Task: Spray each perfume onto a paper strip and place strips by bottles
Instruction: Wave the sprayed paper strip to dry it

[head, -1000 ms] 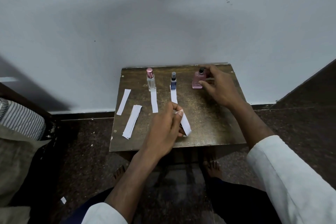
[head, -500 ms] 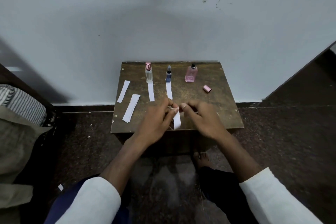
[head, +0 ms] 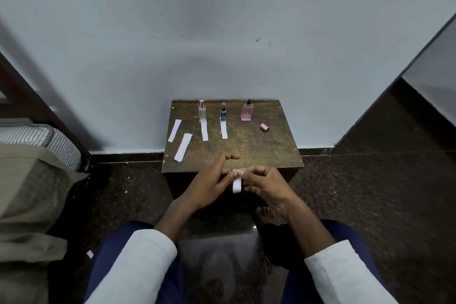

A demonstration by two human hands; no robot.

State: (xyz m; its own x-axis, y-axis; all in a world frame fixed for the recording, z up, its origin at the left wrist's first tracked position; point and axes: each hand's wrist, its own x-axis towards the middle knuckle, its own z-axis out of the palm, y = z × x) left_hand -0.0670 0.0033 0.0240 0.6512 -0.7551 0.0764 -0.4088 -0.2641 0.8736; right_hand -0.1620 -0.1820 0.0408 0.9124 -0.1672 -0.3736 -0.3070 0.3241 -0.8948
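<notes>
Three perfume bottles stand in a row at the back of a small brown table [head: 269, 153]: a clear bottle [head: 202, 111] with a pink cap, a slim blue bottle [head: 223, 112], and an uncapped pink bottle [head: 247, 111]. A white strip [head: 204, 131] lies in front of the clear bottle and another strip [head: 223, 129] in front of the blue one. Its pink cap [head: 264, 127] lies to the right of the pink bottle. At the table's front edge, my left hand [head: 211, 184] and my right hand [head: 265, 184] both pinch one white paper strip [head: 237, 184], which hangs down between them.
Two spare strips, one single [head: 174, 130] and one small stack [head: 183, 147], lie on the table's left side. A pale wall rises just behind the table. A striped pillow and bedding [head: 37, 170] sit at the left. A bare foot [head: 265, 215] rests on the dark floor below.
My right hand left the pink bottle, set the cap down on the table, and came back to join the left hand on the strip. Both hands drew toward the table's front edge.
</notes>
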